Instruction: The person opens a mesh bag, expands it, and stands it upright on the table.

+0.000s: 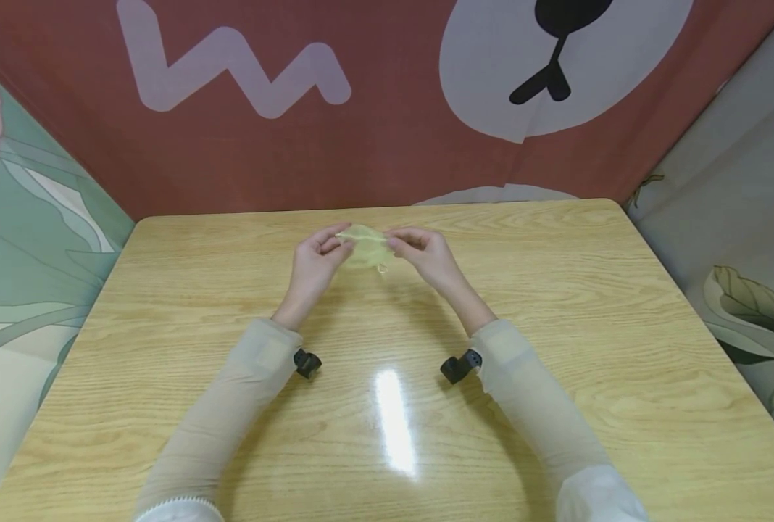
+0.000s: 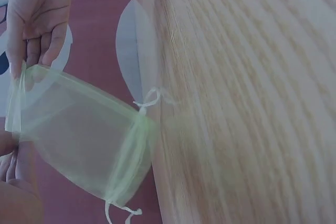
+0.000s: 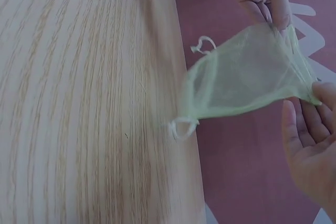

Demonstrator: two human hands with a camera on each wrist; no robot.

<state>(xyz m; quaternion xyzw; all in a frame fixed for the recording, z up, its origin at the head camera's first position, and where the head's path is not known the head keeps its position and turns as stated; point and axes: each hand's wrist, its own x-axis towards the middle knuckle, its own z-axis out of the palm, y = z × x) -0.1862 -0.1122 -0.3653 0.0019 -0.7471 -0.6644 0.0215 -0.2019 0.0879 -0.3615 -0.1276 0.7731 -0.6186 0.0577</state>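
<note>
Above the worktop (image 1: pixel 556 304), toward 12 o'clock, both hands pinch a pale green organza pouch (image 1: pixel 367 246). The left hand (image 1: pixel 315 264) and right hand (image 1: pixel 426 254) each nip one corner of its closed end. It looks featherlight, limp and snag-prone, best held by hem or drawstring (image 3: pixel 184 127).

Even, bright overhead light leaves a white glare streak on the near middle of the table (image 1: pixel 165 406). Shadows are soft. Wrist views look hazy, slightly washed out.

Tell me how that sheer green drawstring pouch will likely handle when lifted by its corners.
The pouch probably stays floppy: it sags between the left hand and right hand. Likely very light, since fingertip pinches carry it. Its see-through mesh may snag easily.
</note>
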